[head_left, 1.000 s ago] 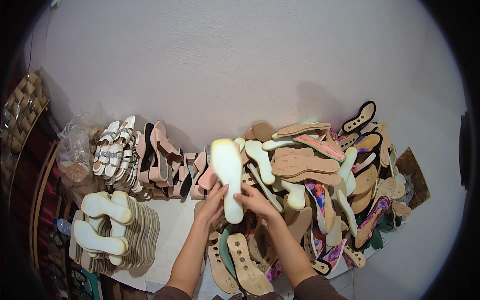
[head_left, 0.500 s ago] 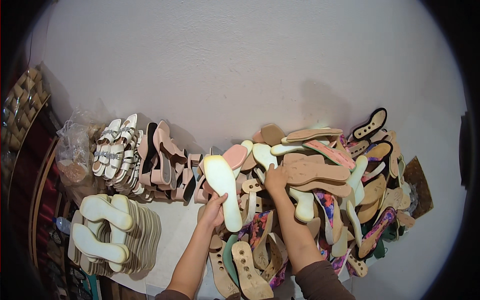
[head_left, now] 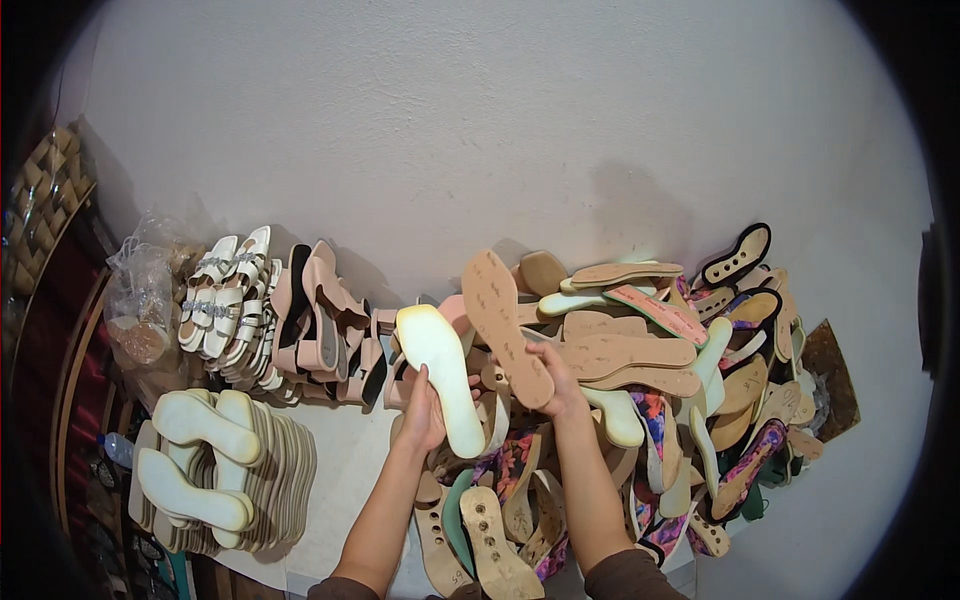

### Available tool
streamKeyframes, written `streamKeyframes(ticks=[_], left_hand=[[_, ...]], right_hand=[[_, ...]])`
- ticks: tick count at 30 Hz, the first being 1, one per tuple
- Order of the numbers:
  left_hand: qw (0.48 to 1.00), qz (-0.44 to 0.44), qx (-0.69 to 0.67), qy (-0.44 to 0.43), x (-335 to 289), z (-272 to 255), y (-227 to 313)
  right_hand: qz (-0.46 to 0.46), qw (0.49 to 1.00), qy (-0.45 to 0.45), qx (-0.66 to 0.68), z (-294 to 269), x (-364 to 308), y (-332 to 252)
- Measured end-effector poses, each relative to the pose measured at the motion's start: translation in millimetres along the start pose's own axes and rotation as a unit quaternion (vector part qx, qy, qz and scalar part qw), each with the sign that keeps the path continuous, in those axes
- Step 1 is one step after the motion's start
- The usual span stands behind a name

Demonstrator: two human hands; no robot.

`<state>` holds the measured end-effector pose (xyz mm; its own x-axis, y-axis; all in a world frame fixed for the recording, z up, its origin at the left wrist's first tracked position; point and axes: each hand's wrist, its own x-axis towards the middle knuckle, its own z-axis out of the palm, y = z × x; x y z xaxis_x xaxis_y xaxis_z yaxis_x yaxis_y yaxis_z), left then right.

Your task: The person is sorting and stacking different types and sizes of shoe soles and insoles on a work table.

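My left hand (head_left: 425,418) grips a cream shoe insole (head_left: 440,365) by its side, holding it upright with the broad toe end up. Beside it, my right hand (head_left: 558,385) is closed on the heel part of a tan insole (head_left: 492,305) with small dark marks on its face. The two insoles stand close together above a mixed pile of soles. Just right of my right hand lie several tan insoles (head_left: 635,352). A cream sole (head_left: 617,417) lies below those. Nearer to me, a wooden-coloured sole with holes (head_left: 495,535) rests beside a green piece (head_left: 458,520).
At left stands a neat stack of cream insoles (head_left: 195,415). Behind it are white strapped sandals (head_left: 225,300), pink heeled sandals (head_left: 325,300) and a clear plastic bag (head_left: 145,290). A brown board (head_left: 832,380) leans at the far right. A pale wall (head_left: 480,130) rises behind.
My right hand has lifted a sole from the pile and drawn it back; its tan face now shows. The left hand still holds the cream insole, shifted slightly left.
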<state>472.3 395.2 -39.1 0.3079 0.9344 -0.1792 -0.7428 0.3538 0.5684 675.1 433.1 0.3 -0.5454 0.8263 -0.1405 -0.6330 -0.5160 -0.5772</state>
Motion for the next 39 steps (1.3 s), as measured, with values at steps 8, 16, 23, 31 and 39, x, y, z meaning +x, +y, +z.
streamKeyframes(ticks=[8,16,23,31,39], left_hand=[[0.993,0.082,0.07,0.053,-9,23,-7],[0.996,0.029,0.084,0.003,-8,16,-24],[0.995,0.071,0.064,0.014,-8,4,-19],[0.995,0.038,0.087,0.03,-10,2,-22],[0.994,0.014,0.101,0.027,-26,7,-15]], right_hand=[[-0.31,0.684,0.197,-0.63,44,-28,82],[-0.326,0.59,0.248,-0.696,52,-33,114],[-0.321,0.594,0.251,-0.694,15,-29,77],[0.042,0.472,0.337,-0.813,-43,-35,42],[-0.279,0.696,0.357,-0.558,-17,-30,23]])
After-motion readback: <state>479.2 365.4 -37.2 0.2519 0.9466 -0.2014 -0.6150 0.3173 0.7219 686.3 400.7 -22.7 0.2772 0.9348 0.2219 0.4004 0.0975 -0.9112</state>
